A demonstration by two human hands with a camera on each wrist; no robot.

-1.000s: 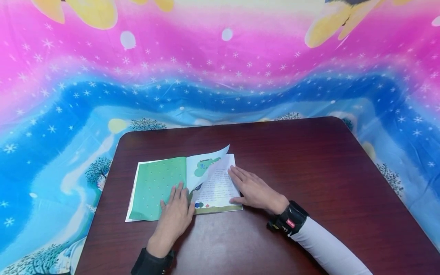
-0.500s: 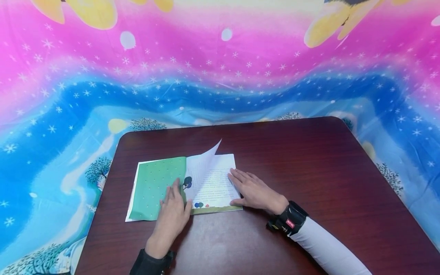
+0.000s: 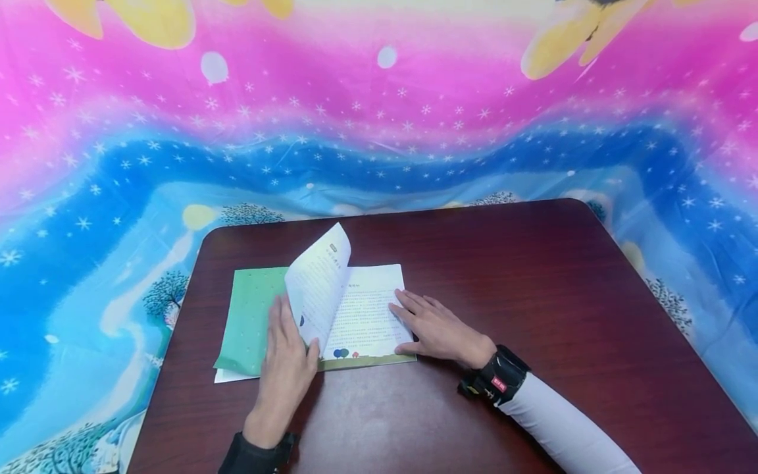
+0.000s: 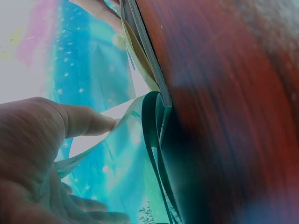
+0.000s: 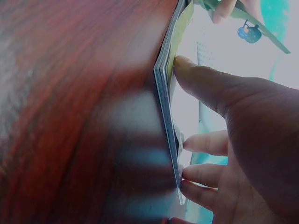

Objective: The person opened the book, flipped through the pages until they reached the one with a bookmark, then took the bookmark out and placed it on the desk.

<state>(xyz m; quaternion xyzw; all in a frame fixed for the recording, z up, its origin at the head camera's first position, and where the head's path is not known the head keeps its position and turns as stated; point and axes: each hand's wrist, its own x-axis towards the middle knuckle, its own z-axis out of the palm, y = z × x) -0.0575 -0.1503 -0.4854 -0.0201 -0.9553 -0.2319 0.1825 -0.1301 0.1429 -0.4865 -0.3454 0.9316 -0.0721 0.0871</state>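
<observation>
An open book (image 3: 376,322) lies on the table, printed text and small trees on its right page. One printed leaf (image 3: 316,283) stands up from the spine, leaning left. My left hand (image 3: 287,365) is at this leaf's lower left, thumb against one face and straight fingers beyond the other; the left wrist view shows the leaf running between the thumb (image 4: 88,121) and the spread fingers. A green page (image 3: 249,322) with small marks lies flat further left, partly behind that hand. My right hand (image 3: 444,329) rests with extended fingers on the right page's outer edge.
A dark red-brown wooden table (image 3: 533,276) carries the book on its left half. Behind and around it hangs a pink and blue cloth (image 3: 355,131) with snowflakes and trees. Both wrists wear black straps, the right strap (image 3: 503,375) next to a light sleeve.
The raised leaf has swung from right to left over the spine and now stands up, hiding part of the green page. My left hand has shifted slightly left; the right hand stays put.
</observation>
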